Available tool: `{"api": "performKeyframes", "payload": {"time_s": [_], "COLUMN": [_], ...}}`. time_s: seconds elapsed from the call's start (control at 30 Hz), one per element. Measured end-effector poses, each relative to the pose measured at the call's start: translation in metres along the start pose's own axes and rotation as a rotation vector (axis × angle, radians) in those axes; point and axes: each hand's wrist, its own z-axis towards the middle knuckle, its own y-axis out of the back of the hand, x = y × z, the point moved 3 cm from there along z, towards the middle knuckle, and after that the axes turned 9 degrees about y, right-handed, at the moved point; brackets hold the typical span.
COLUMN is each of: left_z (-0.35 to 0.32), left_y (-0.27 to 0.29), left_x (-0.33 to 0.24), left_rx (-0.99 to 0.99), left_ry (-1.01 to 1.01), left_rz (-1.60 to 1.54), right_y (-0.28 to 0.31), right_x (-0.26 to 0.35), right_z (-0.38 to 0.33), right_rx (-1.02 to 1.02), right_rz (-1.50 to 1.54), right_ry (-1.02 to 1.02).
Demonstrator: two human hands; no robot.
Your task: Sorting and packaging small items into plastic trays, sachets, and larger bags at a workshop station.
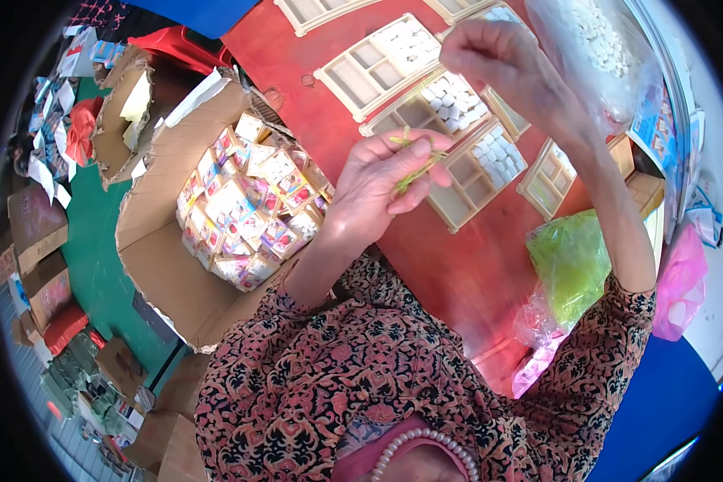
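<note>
Head view: the left hand (381,181) is raised above the red counter (458,273), fingers (414,149) curled narrow around a small bunch of thin yellow-green strips (414,167). The strips run slantwise, upper ends poking out past the thumb, lower ends down toward the palm. Up and to the right of that bunch sits the right hand (498,60), fingers pinched together; whether they hold a strip I cannot tell, the tips being too small here. The left hand is plainly the nearer one to the bunch, in fact wrapped on it, with the right well apart.

Below and just right of the bunch lie cream plastic divided trays (466,173), some compartments filled with small white pieces (454,103). Left of the bunch stands an open brown cardboard carton of small colourful boxes (249,201).
</note>
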Motion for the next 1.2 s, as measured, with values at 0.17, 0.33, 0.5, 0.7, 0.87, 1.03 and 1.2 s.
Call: {"api": "performKeyframes", "payload": {"time_s": [0.17, 0.33, 0.5, 0.7, 0.87, 1.03, 1.2], "left_z": [-0.02, -0.026, -0.022, -0.013, -0.016, -0.03, -0.036], "left_y": [0.013, 0.02, 0.024, 0.018, 0.017, 0.04, 0.051], "left_x": [-0.017, -0.026, -0.025, -0.016, -0.012, -0.014, -0.018], "left_rx": [-0.09, -0.195, -0.176, -0.138, -0.105, -0.139, -0.198], "left_ry": [-0.075, -0.141, -0.118, -0.116, -0.072, -0.019, -0.044], "left_rz": [0.0, 0.036, -0.003, 0.059, 0.07, 0.13, 0.047], "right_y": [-0.039, -0.069, -0.057, -0.064, -0.061, -0.04, -0.056], "right_x": [0.005, 0.007, 0.008, 0.007, 0.01, 0.026, 0.012], "right_z": [0.018, 0.018, 0.012, 0.004, 0.001, -0.005, -0.038], "right_rx": [-0.344, 0.015, -0.029, 0.103, 0.156, -0.126, -0.052], "right_rz": [-0.329, -0.691, -0.331, 0.209, 0.179, -0.137, -0.549], "right_ry": [0.44, 0.539, 0.255, 0.038, -0.069, 0.219, 0.692]}}
